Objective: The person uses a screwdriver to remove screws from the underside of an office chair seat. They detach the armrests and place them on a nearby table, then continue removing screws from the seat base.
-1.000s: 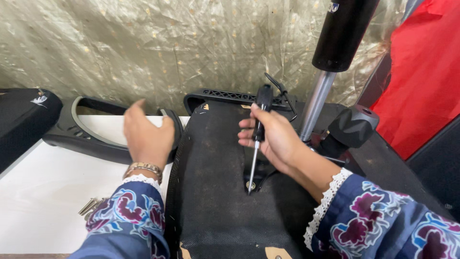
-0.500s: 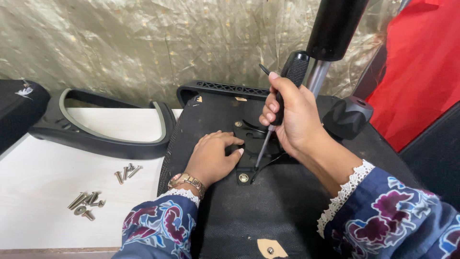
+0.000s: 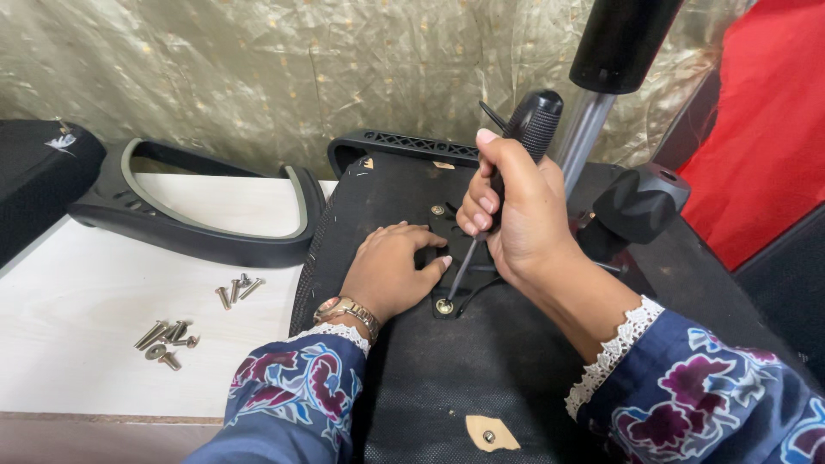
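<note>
On black seat underside, right hand fists screwdriver (closed grip); left hand lies flat.

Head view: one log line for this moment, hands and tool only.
right hand: grips screwdriver, tip at bolt | left hand: flat on chair seat underside | loose screws on table

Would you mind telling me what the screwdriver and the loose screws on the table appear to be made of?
Screwdriver: dark ribbed handle, probably plastic or rubber; slim shaft looks like steel. Loose screws: shiny silver-grey, likely plated steel, lying on the white table.
</note>
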